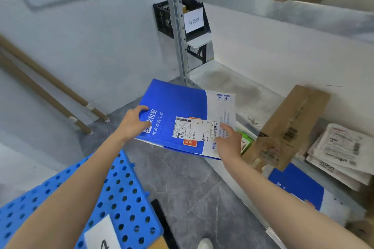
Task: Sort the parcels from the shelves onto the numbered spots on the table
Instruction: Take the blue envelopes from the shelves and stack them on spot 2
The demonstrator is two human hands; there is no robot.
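The flat blue-and-white cardboard parcel (182,105) hangs mid-frame in front of the grey metal shelf (249,95), its long axis running across between the hands. The left hand (132,122) grips the blue end, thumb on top; the right hand (229,141) lies blurred on the white end, its hold unclear. The blue perforated plastic table (129,198) sits lower left, nearer the left hand.

Two bare forearms are being shown, uncovered along the whole visible length from near the elbow to the wrist. The left hand (133,122) and the right hand (229,140) are likewise being seen bare, the left one being rendered sharply and the right one being smeared by motion blur, so that its finer detail is being lost. A rounded white shoe toe (205,243) is being glimpsed at the bottom edge.
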